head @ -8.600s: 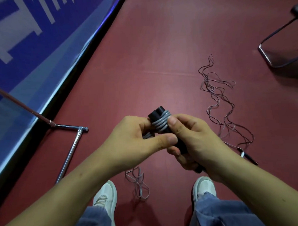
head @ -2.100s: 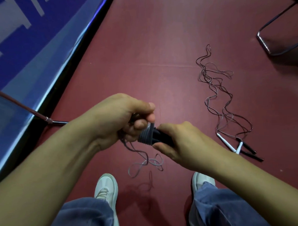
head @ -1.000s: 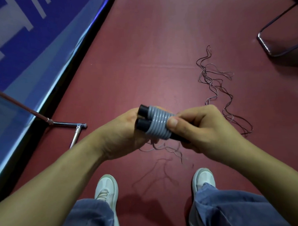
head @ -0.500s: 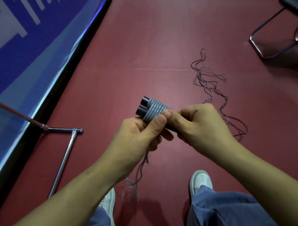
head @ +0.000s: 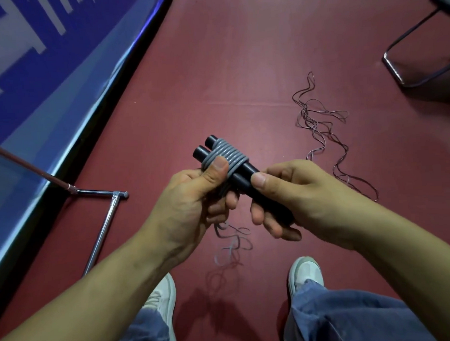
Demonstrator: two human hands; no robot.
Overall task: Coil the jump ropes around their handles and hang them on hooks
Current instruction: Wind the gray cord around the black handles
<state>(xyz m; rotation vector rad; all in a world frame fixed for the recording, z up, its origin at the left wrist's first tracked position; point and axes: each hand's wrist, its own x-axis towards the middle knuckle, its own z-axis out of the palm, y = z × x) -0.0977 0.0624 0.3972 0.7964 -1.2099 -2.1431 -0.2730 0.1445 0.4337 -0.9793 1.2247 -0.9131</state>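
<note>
Two black jump rope handles [head: 247,178] lie side by side in front of me, with several turns of grey rope [head: 227,155] coiled round their far end. My right hand [head: 291,196] grips the near part of the handles. My left hand [head: 197,199] holds the coil, thumb pressed on the turns, fingers curled round the rope below. The loose grey rope tail [head: 230,243] hangs from my left hand to the floor between my feet. More thin dark jump ropes [head: 322,131] lie tangled on the red floor to the right.
A chrome stand leg [head: 103,225] lies on the floor at the left beside a blue wall banner [head: 36,62]. A metal chair base [head: 419,61] stands at the upper right. My white shoes [head: 305,272] and jeans fill the bottom.
My right hand has slid back along the handles, away from the coil, baring more of the black handles. My left thumb now presses on the coil. More rope tail has gathered on the floor.
</note>
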